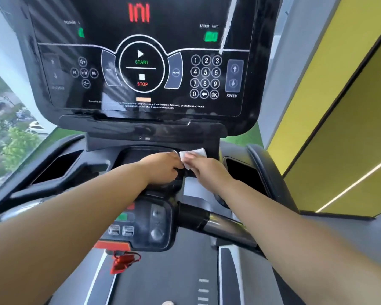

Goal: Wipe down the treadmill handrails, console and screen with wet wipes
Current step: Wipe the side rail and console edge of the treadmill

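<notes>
Right below the treadmill's screen [141,69], both hands meet over the dark centre tray [145,151] of the console [207,130]. The right grip [207,170] has its fingers curled round a white wet wipe [194,153], which sticks out above and under the knuckles, by the tray's right rim. The left grip [163,170] is curled too, its fingertips touching the wipe's left edge; whether it pinches the wipe cannot be told. Nearer the camera, a chrome-and-black handrail [220,223] passes under the right forearm, and a red safety clip [123,263] hangs above the belt [163,282].
</notes>
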A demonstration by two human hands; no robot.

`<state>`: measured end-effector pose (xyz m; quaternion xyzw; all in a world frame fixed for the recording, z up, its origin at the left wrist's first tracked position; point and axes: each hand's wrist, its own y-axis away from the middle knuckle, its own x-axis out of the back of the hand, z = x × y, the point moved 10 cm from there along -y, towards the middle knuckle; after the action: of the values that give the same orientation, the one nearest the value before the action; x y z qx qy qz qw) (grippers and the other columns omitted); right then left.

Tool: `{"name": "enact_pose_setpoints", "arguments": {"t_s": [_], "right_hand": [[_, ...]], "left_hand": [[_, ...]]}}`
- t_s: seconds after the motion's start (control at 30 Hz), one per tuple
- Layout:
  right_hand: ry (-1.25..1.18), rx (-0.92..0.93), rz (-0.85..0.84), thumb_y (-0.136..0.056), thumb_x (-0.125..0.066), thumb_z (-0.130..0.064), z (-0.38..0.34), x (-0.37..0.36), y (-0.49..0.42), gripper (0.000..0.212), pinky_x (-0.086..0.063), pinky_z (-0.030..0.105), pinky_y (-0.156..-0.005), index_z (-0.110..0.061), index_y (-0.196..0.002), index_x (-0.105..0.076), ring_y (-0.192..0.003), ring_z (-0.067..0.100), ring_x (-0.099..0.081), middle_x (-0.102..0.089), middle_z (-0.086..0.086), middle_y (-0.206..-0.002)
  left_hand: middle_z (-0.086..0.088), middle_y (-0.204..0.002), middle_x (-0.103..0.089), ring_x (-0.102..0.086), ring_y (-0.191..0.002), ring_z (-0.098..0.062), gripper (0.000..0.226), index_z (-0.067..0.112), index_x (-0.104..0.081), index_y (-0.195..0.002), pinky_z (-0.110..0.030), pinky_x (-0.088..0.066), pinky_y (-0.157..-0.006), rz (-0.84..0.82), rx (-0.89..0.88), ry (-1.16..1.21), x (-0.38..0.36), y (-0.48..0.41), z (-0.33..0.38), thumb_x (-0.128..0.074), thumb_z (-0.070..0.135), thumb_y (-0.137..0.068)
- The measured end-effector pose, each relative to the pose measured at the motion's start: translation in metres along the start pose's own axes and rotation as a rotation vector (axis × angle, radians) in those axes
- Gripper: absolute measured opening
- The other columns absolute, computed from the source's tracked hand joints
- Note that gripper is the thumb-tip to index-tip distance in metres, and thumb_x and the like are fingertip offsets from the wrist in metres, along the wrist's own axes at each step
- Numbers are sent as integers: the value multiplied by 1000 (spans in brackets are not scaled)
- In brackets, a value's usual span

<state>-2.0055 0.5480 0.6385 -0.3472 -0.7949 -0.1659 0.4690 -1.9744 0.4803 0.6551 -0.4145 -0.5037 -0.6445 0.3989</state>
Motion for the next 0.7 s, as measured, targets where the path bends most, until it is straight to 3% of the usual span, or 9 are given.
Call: {"name": "enact_pose_setpoints", "arguments": {"t_s": [0.07,0.2,0.3,0.43,0.53,0.63,0.7], "right_hand": [[-81,-15,33,-101,-38,-11,9,5,18,40,-28,16,-106,-25,-136,-52,-134,7,-38,-45,-9,-145],[-26,-122,60,-98,-43,-4,40,20,33,39,-26,12,-102,-17,-132,-55,-129,18,-47,-51,-1,-140],[-67,-144,97,-97,-47,-5,35,14,21,37,-33,23,-106,-16,-130,-58,-127,22,-50,-53,2,-138],[-61,-95,62,-99,-42,-7,28,6,30,40,-34,31,-110,-20,-135,-53,-131,18,-45,-49,-2,-142],[-96,-121,-37,-101,-42,-17,45,13,69,37,-29,22,-112,-27,-136,-51,-132,9,-41,-47,-7,-143],[-85,-151,-121,-99,-47,-14,57,29,98,35,-31,0,-93,-25,-130,-58,-122,6,-51,-58,-11,-130],[-189,-213,-45,-99,-47,-13,63,48,95,32,-30,-6,-81,-23,-125,-62,-115,3,-53,-59,-17,-119]], "left_hand": [[0,-141,-44,-40,-130,-16,44,18,-53,-132,-29,-31,-107,-12,2,6,-1,1,0,-39,11,-91],[-1,-144,-40,-37,-131,-17,42,18,-49,-134,-27,-32,-104,-10,-8,10,-2,0,5,-36,15,-94],[-5,-138,-42,-45,-122,-22,37,16,-51,-128,-32,-39,-96,-42,13,18,-9,-3,7,-36,18,-94],[-4,-140,-40,-41,-125,-21,38,17,-50,-129,-37,-38,-102,-80,13,1,-12,-1,9,-35,21,-94],[-7,-143,-37,-40,-129,-24,39,13,-49,-131,-37,-35,-105,-131,29,-33,-14,1,11,-34,23,-97],[-12,-127,-48,-50,-106,-26,32,5,-57,-112,-36,-41,-92,-176,1,-11,-20,0,27,-34,19,-94],[-10,-125,-49,-49,-105,-24,34,5,-57,-115,-35,-40,-91,-196,-27,-32,-21,-1,46,-32,18,-96]]}}
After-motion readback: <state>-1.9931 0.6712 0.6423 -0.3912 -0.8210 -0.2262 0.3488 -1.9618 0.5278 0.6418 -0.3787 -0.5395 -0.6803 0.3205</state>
